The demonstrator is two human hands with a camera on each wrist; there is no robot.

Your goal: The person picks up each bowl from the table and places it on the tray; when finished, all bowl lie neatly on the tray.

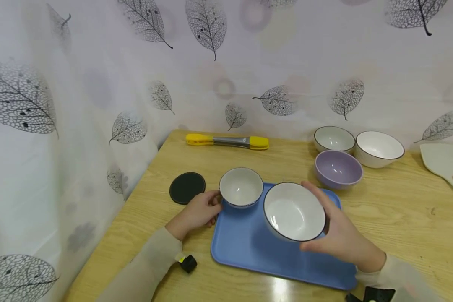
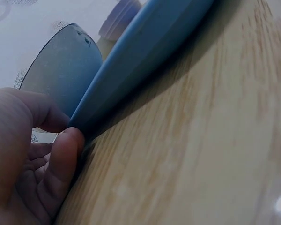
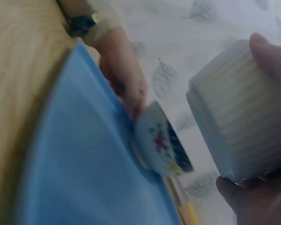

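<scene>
My right hand (image 1: 343, 239) grips a white bowl (image 1: 294, 212) with a dark rim, thumb and fingers spread around its side. It is held above the blue tray (image 1: 249, 247), and its ribbed outside shows in the right wrist view. My left hand (image 1: 196, 212) pinches the tray's left edge, with fingertips (image 2: 74, 136) right at the rim in the left wrist view. Beside those fingers, a smaller bowl (image 1: 240, 188) stands on the tray's far left corner. Its outside carries a painted flower pattern, seen in the right wrist view.
Behind the tray lie yellow-and-grey tongs (image 1: 228, 141). A black round coaster (image 1: 187, 187) is left of the tray. At the back right stand a purple bowl (image 1: 338, 169), a grey-white bowl (image 1: 334, 139) and a white bowl (image 1: 379, 147), with a pale spatula (image 1: 441, 159) farther right. A leaf-print curtain (image 1: 219, 84) borders the table.
</scene>
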